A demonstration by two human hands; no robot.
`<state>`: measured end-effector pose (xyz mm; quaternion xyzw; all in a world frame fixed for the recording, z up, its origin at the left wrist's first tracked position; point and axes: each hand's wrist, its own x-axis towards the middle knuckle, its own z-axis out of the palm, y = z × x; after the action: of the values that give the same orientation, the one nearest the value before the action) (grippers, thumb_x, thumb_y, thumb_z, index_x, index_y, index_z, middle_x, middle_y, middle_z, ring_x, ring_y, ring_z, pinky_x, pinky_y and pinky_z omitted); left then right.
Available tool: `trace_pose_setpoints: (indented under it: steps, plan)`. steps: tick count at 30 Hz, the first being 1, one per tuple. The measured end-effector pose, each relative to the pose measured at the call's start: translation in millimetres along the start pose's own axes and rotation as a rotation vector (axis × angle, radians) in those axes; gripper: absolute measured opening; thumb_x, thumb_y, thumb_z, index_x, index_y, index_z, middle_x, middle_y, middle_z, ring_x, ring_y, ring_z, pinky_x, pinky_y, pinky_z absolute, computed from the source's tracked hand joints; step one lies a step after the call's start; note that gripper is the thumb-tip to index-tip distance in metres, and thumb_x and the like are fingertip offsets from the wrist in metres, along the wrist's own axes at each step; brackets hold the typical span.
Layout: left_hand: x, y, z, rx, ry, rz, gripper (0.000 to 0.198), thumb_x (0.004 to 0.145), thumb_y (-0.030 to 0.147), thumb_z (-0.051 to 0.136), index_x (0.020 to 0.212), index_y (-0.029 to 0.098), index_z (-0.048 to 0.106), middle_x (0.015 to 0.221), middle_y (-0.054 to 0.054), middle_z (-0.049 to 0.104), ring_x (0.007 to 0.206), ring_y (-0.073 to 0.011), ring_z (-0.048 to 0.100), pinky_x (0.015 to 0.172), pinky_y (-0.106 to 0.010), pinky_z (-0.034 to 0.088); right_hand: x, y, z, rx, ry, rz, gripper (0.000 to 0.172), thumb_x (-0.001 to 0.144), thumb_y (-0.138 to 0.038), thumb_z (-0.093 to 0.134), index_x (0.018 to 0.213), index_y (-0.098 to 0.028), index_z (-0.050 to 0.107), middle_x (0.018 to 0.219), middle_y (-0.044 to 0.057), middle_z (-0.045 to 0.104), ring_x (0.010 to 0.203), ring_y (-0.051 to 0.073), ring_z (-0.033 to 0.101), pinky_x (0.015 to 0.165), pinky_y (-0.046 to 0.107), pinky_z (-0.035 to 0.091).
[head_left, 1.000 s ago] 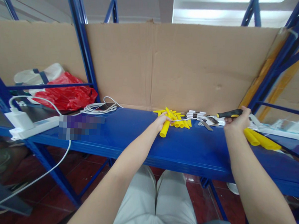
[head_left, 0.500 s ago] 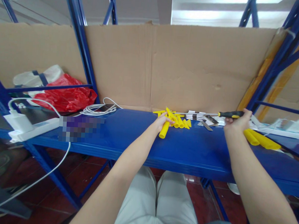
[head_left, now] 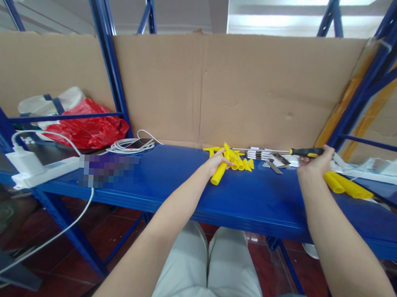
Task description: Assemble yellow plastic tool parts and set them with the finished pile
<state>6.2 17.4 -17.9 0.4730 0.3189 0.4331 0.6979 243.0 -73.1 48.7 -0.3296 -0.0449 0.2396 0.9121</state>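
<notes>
Gripping a yellow tube [head_left: 219, 174] in the left hand [head_left: 215, 162], between the front and back edges of the surface [head_left: 170, 178]! Clasping a screwdriver [head_left: 301, 151] by its handle in the right hand [head_left: 317, 161], with more yellow pieces [head_left: 240, 163] heaped toward the back edge.

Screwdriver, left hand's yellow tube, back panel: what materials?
Screwdriver shaft: likely metal, thin and silvery.
Screwdriver handle: black and yellow, perhaps plastic or rubber.
Yellow tube: probably smooth plastic, evenly coloured.
Back panel: matte brown cardboard, by creases and uneven top edge.
</notes>
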Motion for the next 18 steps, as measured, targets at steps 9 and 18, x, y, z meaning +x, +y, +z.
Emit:
trace_pose_setpoints:
  steps: [9, 18]
  plan:
    - [3.5, -1.9, -1.6, -0.007, -0.013, 0.002, 0.092, 0.059, -0.011, 0.059, 0.142, 0.027, 0.044, 0.105, -0.01, 0.07, 0.063, -0.0154, 0.068, 0.046, -0.018, 0.042, 3.1, 1.1, 0.1, -0.026, 0.015, -0.007, 0.024, 0.093, -0.021, 0.043, 0.071, -0.022, 0.035, 0.059, -0.007, 0.035, 0.041, 0.006, 0.033, 0.031, 0.015, 0.025]
    - [0.7, -1.5, 0.5, 0.009, -0.027, 0.01, 0.096, 0.059, -0.011, 0.052, 0.147, 0.024, 0.036, 0.116, -0.015, 0.067, 0.064, -0.0155, 0.069, 0.045, -0.018, 0.04, 0.2, -0.1, -0.1, -0.041, 0.031, -0.007, 0.022, 0.091, -0.02, 0.045, 0.07, -0.022, 0.036, 0.057, -0.007, 0.036, 0.042, 0.006, 0.032, 0.032, 0.015, 0.025]
